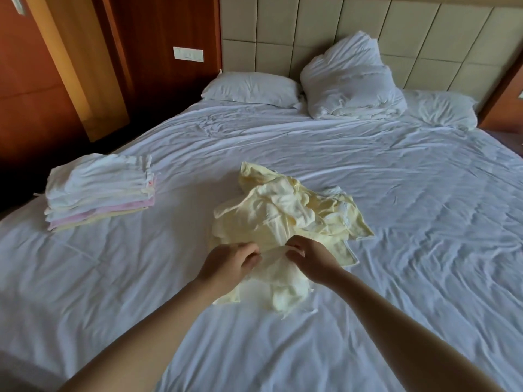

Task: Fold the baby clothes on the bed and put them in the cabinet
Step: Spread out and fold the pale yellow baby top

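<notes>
Bed (396,222): white sheet, creased. Folded stack (102,190) of white, pink and yellow pieces sits near the bed's left edge. Loose heap (285,213) of pale yellow baby clothes lies mid-bed, unfolded. Nearest garment (277,281) lies at the heap's front. Left hand (226,264) and right hand (312,260) each pinch its top edge, fingers curled on the cloth.

Risks, judged: heap pieces overlap the garment, so lifting may drag neighbours along, and loose ties could tangle. The stack, close to the edge, could slide if bumped.

No brand, label or legible writing visible.
</notes>
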`<state>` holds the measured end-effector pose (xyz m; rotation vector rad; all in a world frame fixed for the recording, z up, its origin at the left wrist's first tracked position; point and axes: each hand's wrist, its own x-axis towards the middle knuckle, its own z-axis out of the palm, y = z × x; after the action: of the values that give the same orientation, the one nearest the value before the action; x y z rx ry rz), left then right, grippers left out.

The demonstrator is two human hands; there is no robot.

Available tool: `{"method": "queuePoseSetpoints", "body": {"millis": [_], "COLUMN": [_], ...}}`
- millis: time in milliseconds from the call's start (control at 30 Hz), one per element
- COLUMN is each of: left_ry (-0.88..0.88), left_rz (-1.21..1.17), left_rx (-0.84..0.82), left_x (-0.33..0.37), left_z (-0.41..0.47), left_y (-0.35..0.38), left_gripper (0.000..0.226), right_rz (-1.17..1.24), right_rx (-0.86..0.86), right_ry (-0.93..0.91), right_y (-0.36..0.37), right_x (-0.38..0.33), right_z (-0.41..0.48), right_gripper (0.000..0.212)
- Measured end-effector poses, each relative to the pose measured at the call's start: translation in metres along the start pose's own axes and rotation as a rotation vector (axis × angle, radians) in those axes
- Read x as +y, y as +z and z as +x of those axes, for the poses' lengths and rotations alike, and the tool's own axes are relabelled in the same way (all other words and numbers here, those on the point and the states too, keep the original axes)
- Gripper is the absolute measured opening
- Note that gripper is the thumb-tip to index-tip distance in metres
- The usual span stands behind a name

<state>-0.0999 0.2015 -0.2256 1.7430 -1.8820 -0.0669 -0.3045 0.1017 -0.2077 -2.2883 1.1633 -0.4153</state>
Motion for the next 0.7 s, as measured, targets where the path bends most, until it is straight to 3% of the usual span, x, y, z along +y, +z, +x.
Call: {"method": "queuePoseSetpoints", "body": {"millis": [200, 333, 467, 700], "left_ry": [0.042, 0.159, 0.248, 0.332], "left_rz": [-0.085, -0.134, -0.173, -0.162], "left_rx": [-0.165, -0.205, -0.249, -0.203], "left_x": [0.081, 0.142, 0.193, 0.238], "left_z": [-0.032, -0.054, -0.062, -0.050], "left_y": [0.028, 0.061, 0.091, 0.130], "left_gripper": [0.022, 0.022, 0.022, 0.030], "right_rz": [-0.197, -0.228, -0.292, -0.419], "right_rx": [-0.065, -0.010, 0.028, 0.163], "right_ry": [0.043, 0.084, 0.064, 0.053], "right_y": [-0.038, -0.058, -0.078, -0.100], "right_x": [0.031, 0.062, 0.094, 0.156], "right_z": [-0.092, -0.163, -0.221, -0.286], "right_gripper": [0.023, 0.022, 0.049, 0.025]}}
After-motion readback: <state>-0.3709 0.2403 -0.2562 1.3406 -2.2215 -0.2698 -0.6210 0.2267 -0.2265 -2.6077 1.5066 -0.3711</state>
